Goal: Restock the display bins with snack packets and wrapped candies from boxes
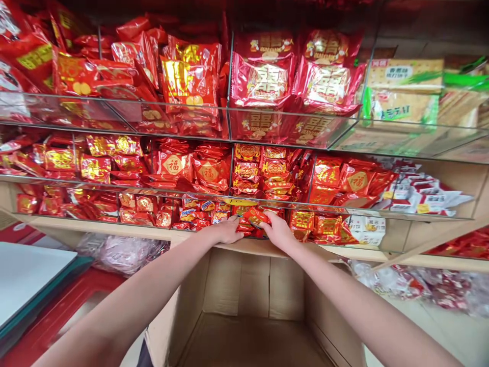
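My right hand (280, 232) is closed on a small red-wrapped snack packet (256, 217) at a low shelf compartment, with the thumb and fingers pinching its near side. Just to its left, my left hand (228, 230) rests on the compartment's front edge. Its fingers are apart and touch the red and green packets there; the fingertips are partly hidden among them. Directly below both hands, a large open cardboard box (255, 285) shows its bare inner walls and floor. Blue and red packets (193, 213) lie left of my left hand, and red and gold packets (324, 228) lie right of my right hand.
Clear dividers split the tiered shelf into compartments of red snack packets (263, 76). Green-edged cracker packs (405, 107) stand at upper right. A clear front panel (290, 122) runs across. Plastic-wrapped bundles (126, 252) sit below left, near a white board (32, 275).
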### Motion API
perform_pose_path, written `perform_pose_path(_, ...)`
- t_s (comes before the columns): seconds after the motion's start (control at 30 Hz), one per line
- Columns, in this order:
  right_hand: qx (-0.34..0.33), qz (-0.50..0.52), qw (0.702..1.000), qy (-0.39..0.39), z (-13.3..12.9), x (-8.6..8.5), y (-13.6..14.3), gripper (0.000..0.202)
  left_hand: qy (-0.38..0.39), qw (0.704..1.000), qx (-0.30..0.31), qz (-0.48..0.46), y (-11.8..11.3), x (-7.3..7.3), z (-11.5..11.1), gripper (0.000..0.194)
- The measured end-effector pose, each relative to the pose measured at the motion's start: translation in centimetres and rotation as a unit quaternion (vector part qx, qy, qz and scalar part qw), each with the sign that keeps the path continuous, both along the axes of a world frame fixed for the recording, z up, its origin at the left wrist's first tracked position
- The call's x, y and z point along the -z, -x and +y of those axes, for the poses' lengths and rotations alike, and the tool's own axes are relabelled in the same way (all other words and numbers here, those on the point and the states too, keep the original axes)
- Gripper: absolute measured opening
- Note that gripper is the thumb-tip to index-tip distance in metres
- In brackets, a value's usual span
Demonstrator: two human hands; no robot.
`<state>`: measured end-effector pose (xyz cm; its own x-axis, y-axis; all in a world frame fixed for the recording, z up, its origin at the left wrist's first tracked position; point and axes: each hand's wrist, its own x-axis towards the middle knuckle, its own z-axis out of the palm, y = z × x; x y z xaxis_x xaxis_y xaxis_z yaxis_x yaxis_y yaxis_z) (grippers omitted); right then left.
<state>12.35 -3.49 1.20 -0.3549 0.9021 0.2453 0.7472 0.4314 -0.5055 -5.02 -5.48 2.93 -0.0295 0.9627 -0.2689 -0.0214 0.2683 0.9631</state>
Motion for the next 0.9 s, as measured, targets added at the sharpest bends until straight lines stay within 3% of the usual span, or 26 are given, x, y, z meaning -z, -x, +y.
perform_pose_path(0.2, -0.029, -0.026, 0.999, -0.018, 1.7, 1.5, 2.1, 0.025, -0.052, 0.967, 0.085, 0.235, 0.9, 1.7, 0.5, 0.017)
perform_pose_path(0.37, -0.006, -0.039, 0.999, -0.030, 2.5, 2.2, 3.3, 0.028, -0.071, 0.909, 0.139, 0.386, 0.8, 1.6, 0.0, 0.015)
perform_pose_path(0.47, 0.003, -0.068, 0.997, -0.042, 2.5, 2.2, 3.3, 0.028, -0.087, 0.867, 0.175, 0.458, 0.8, 1.6, -0.3, 0.024)
perform_pose_path(0.57, -0.009, -0.196, 0.978, -0.076, 2.5, 1.5, 3.3, 0.035, -0.105, 0.828, 0.204, 0.512, 0.9, 1.9, -0.5, 0.032)
perform_pose_path(0.7, -0.042, -0.370, 0.921, -0.117, 2.8, 0.3, 4.3, 0.039, -0.121, 0.793, 0.218, 0.556, 0.9, 2.2, -0.5, 0.039)
perform_pose_path(0.9, -0.053, -0.392, 0.910, -0.125, 2.8, 0.3, 6.0, 0.036, -0.138, 0.774, 0.174, 0.593, 0.6, 2.5, -0.7, 0.055)
